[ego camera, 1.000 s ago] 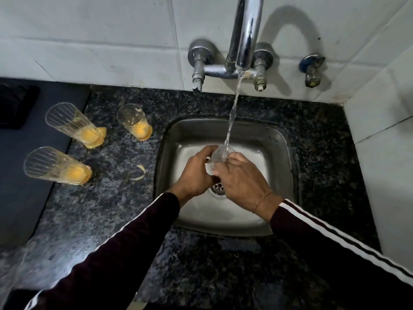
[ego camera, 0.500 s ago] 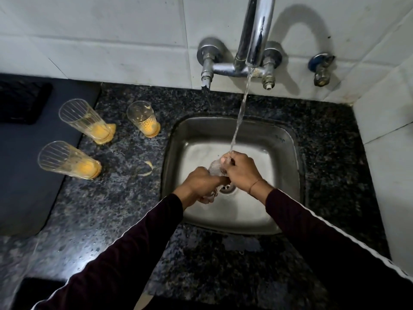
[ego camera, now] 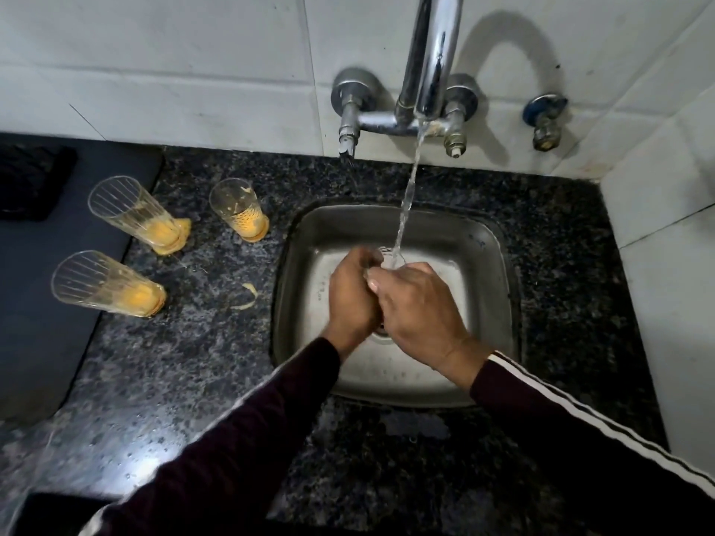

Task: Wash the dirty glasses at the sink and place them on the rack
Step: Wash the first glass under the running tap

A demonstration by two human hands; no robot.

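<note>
Over the steel sink (ego camera: 487, 265) my left hand (ego camera: 354, 295) and my right hand (ego camera: 419, 313) are closed together around a clear glass (ego camera: 389, 259). Only its rim shows between the fingers, under the running water from the tap (ego camera: 431, 71). Three dirty glasses with orange residue stand on the dark granite counter to the left: one near the sink (ego camera: 240, 210), one further left at the back (ego camera: 135, 216), one in front of it (ego camera: 104, 284). No rack is in view.
A dark mat (ego camera: 46, 303) covers the counter at the far left, with a black object (ego camera: 31, 179) at its back. A small orange smear (ego camera: 247, 297) lies on the granite (ego camera: 193, 361) beside the sink. A second valve (ego camera: 545, 118) sticks out of the tiled wall at the right.
Both hands have turned the glass under the stream and closed more tightly over it, hiding most of it. The three dirty glasses stay where they were.
</note>
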